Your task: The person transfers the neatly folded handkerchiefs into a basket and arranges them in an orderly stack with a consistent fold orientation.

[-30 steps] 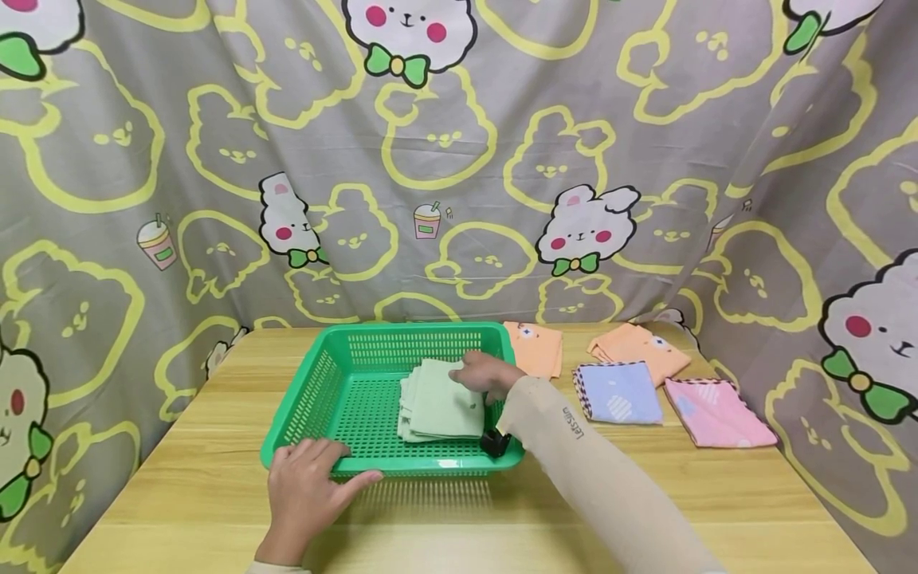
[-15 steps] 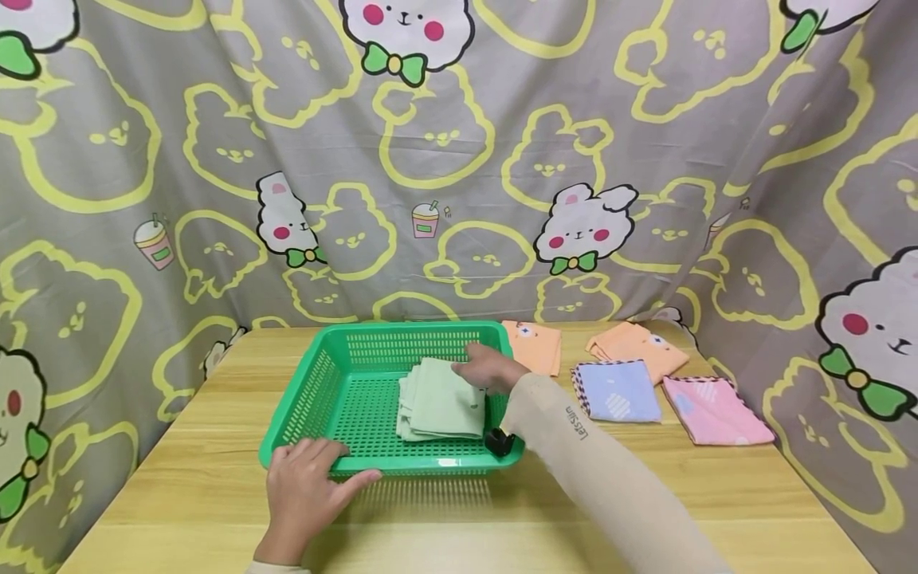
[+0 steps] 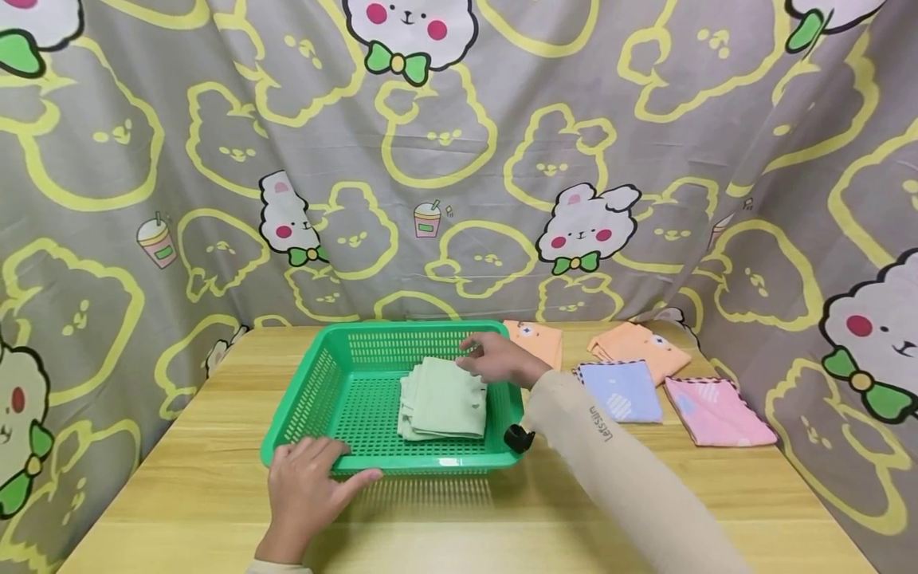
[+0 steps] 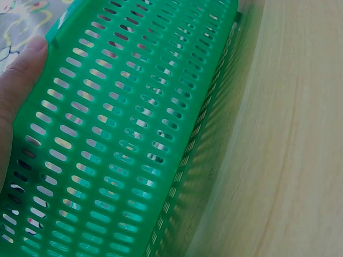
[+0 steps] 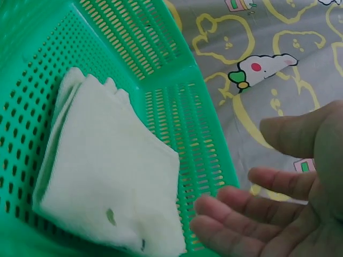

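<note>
Left hand (image 3: 304, 486) rests on green basket (image 3: 337, 383) front rim, fingers straight. Right hand (image 3: 502, 360) hovers above folded green cloth (image 3: 443, 406) inside basket, fingers apart, holding nothing.

In the left wrist view the left hand (image 4: 13, 96) is cut off by the picture's edge, with only a thumb beside the basket (image 4: 123, 123). The right wrist view crops the right hand (image 5: 284, 198) beside the basket; the towel's (image 5: 107, 176) tiny mark is unreadable.
</note>
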`<action>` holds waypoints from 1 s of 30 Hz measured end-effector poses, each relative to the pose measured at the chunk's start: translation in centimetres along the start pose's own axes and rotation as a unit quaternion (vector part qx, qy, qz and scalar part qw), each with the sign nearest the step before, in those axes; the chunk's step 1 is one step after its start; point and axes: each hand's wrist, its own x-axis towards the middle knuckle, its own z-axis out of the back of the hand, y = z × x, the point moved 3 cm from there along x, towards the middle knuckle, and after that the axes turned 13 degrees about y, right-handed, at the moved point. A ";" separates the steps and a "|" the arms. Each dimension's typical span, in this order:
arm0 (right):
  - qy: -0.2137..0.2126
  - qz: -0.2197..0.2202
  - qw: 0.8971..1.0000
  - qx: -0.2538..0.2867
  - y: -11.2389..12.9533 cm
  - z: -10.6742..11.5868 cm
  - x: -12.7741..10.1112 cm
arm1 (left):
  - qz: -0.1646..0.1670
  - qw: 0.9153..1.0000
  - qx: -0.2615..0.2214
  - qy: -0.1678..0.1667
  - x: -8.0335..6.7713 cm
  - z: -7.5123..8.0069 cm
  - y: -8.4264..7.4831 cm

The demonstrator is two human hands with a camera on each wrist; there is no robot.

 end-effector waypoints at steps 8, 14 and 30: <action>-0.032 0.040 0.999 -0.005 -0.3 2.2 -1.7 | -0.001 1.000 -0.002 -0.003 0.0 0.0 0.0; -0.063 0.054 0.997 -0.004 -1.0 4.0 -3.2 | -0.003 1.000 -0.007 -0.003 0.0 0.0 -0.1; -0.118 0.005 0.993 0.020 -5.7 6.3 -6.0 | -0.005 1.000 -0.002 0.001 0.0 -0.1 0.1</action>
